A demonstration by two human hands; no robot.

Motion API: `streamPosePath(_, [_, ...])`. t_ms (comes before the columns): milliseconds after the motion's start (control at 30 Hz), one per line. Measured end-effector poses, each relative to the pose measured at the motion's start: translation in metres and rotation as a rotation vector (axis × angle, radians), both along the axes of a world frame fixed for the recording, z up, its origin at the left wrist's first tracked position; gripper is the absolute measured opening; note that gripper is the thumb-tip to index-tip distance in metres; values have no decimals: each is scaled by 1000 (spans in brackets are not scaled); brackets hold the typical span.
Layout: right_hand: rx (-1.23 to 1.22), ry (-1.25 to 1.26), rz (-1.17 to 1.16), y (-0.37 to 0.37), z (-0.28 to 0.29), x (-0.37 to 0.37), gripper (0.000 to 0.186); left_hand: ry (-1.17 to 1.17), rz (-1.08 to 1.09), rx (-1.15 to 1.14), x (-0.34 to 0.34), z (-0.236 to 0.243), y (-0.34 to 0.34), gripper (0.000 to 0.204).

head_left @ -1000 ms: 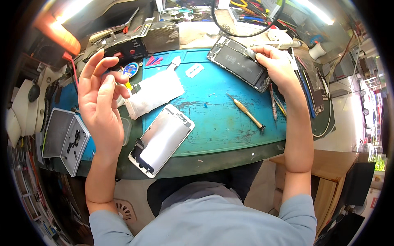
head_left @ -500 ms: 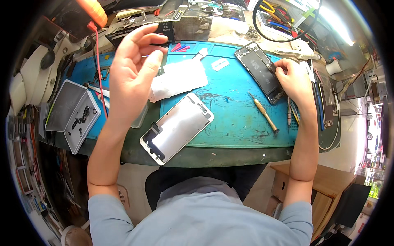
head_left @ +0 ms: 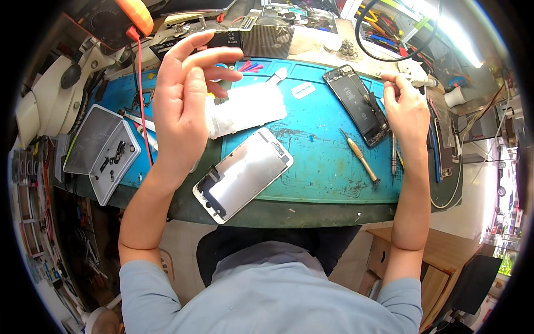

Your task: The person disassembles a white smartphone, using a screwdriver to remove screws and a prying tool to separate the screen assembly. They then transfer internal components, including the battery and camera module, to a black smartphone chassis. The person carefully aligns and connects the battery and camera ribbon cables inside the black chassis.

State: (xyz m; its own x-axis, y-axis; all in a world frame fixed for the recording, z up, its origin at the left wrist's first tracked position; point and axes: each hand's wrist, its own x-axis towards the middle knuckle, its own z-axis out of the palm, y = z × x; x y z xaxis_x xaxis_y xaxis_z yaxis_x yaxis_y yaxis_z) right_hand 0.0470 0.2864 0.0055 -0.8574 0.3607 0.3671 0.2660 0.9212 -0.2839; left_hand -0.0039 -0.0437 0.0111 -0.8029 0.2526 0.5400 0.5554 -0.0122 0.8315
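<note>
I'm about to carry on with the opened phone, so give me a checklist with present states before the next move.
1. Right hand on the opened phone: ok, it rests at its right edge.
2. Tool in right hand: ok, a slim light tool is pinched in its fingers.
3. Left hand free: cannot tell, raised above the mat with fingers spread; any small part is too small to see.
4. Screwdriver within reach: ok, on the blue mat.
5. Detached screen panel out of the way: ok, apart from the phone.
</note>
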Motion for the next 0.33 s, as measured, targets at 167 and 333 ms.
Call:
streamPosePath(167, [69,147,67,-2,-1,-3,31,139,-38,-35,-4,-7,-9,61])
streamPosePath(333, [317,434,111,0,-5,-6,42,456,85,-330,0,7,-20,77])
